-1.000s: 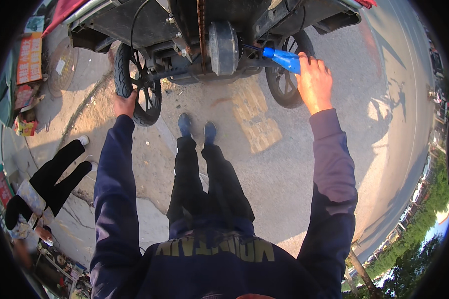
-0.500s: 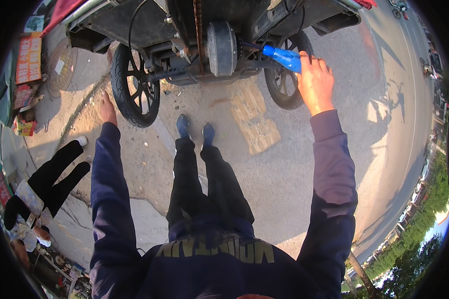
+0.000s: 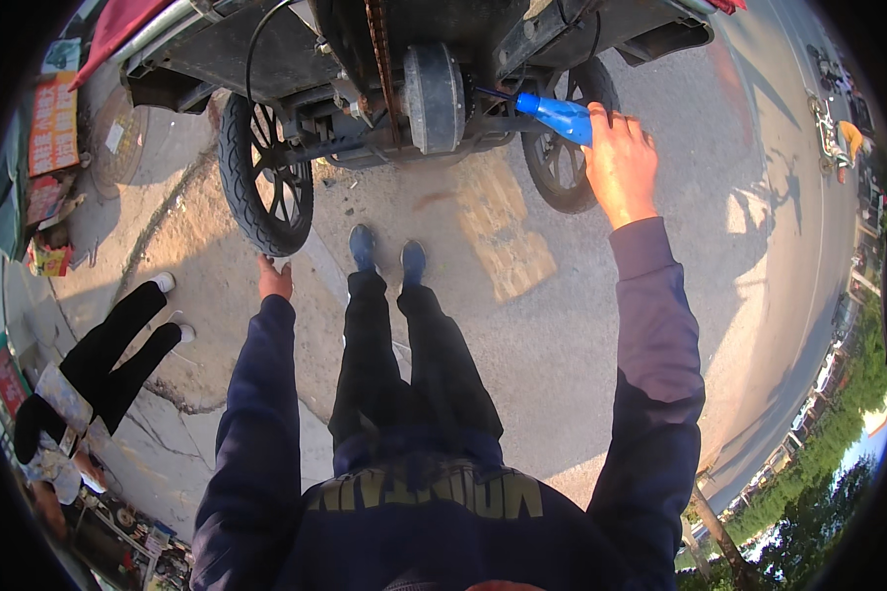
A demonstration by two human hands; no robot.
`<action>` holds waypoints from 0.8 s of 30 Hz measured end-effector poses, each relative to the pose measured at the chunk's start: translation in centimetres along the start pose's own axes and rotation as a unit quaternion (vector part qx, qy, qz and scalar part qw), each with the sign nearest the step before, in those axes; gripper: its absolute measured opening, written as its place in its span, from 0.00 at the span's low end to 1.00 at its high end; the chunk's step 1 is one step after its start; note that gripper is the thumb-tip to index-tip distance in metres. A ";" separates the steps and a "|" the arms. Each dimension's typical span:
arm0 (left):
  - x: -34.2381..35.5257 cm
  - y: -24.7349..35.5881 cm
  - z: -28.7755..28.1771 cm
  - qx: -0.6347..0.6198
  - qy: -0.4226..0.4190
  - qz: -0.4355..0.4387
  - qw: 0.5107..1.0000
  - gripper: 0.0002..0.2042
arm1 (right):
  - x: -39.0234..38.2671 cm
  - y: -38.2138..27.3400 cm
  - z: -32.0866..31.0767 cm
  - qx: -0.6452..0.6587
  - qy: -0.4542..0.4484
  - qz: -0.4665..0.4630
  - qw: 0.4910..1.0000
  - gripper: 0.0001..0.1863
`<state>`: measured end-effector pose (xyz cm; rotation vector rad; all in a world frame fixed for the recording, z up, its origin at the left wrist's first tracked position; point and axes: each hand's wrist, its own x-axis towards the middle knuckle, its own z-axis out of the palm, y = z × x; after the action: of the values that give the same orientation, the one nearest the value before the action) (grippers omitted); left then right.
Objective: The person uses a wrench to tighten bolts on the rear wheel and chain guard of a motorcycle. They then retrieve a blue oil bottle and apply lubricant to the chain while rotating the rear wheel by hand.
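My right hand [image 3: 621, 165] is wrapped round a blue squeeze bottle [image 3: 558, 118], which lies nearly level. Its thin dark nozzle reaches left to the axle parts beside a round grey drum [image 3: 434, 100] under a vehicle. Whether the tip touches anything is too small to tell. At the near edge of the left wheel's black tyre [image 3: 235, 177], my left hand [image 3: 275, 281] has its thumb and fingers apart, the fingertips close to or touching the rubber. A rusty chain [image 3: 380, 69] runs down beside the drum. The right wheel [image 3: 562, 165] stands behind the bottle.
The vehicle's dark frame [image 3: 217, 59] spans the top. My shoes [image 3: 363, 248] stand on the pavement between the wheels. On the left, another person in black trousers [image 3: 118, 330] is near signs and goods [image 3: 53, 123]. A road with a rider [image 3: 843, 143] lies at the right.
My left hand has come right and nearer to me, from beside the tyre to its near edge. The left wheel has turned slightly. My right hand and the bottle have barely moved.
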<state>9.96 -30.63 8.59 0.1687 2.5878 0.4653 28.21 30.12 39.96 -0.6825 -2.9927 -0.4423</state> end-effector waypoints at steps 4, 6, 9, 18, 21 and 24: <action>2.9 -6.9 -1.9 -0.155 -0.033 -0.146 0.977 0.44 | 1.2 -0.8 0.0 0.030 0.029 -0.013 0.999 0.28; 4.9 9.0 -6.9 -0.363 -0.192 -0.036 0.911 0.44 | -2.0 0.7 0.5 -0.017 -0.014 0.028 0.999 0.28; 10.5 13.2 -14.4 -0.374 -0.086 0.061 0.922 0.41 | -0.5 -0.1 0.0 0.003 -0.001 0.015 1.000 0.28; 7.8 15.1 -8.9 -0.124 0.317 0.115 0.933 0.32 | -0.9 -0.4 0.0 0.007 0.007 0.024 1.000 0.28; 0.6 6.3 -2.5 -0.050 0.111 -0.049 0.991 0.33 | -1.4 -1.0 -0.6 0.014 -0.007 0.022 1.000 0.27; -1.3 -3.5 0.5 0.087 -0.285 -0.096 0.950 0.46 | -0.3 -0.6 -0.4 0.007 0.012 0.005 1.000 0.27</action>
<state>11.19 -34.02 7.48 0.0918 2.0441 0.0908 28.19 29.35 40.12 -0.6861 -2.9654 -0.4253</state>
